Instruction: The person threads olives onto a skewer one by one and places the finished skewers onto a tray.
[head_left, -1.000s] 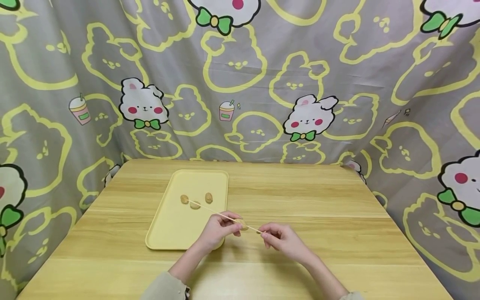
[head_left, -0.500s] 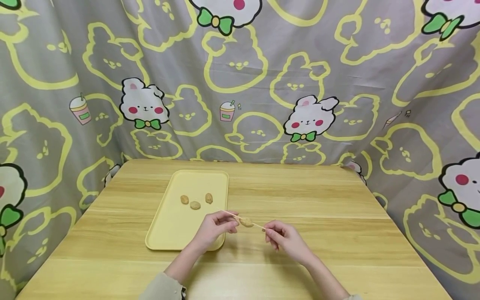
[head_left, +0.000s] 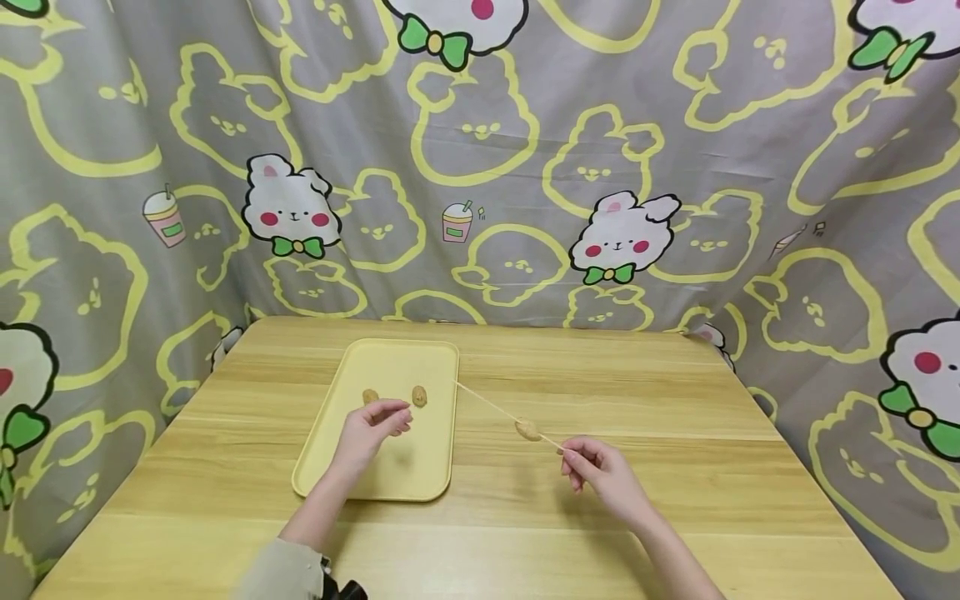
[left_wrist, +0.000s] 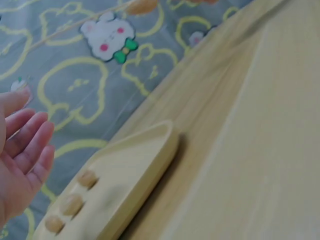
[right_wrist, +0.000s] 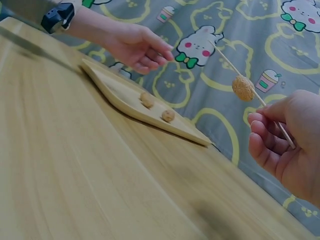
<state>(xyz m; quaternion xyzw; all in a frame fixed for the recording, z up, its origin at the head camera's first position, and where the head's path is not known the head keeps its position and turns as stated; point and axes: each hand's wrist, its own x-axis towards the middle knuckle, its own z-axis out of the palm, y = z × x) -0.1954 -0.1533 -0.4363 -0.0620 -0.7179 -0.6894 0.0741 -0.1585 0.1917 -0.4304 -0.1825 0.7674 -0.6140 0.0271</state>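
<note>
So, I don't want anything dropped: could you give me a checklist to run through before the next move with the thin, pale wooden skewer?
1. Right hand grips the thin, pale wooden skewer: ok, near one end.
2. One brown, oval, rough-surfaced lump on the skewer: ok.
3. Skewer bare beyond that lump: ok, up to its far tip.
4. More such lumps on the pale yellow, rectangular tray: ok, three brown lumps in the left wrist view.
5. Left hand holds the next lump: not ok, it is above the tray, holding nothing.
6. Skewered lump fixed firmly: cannot tell.
</note>
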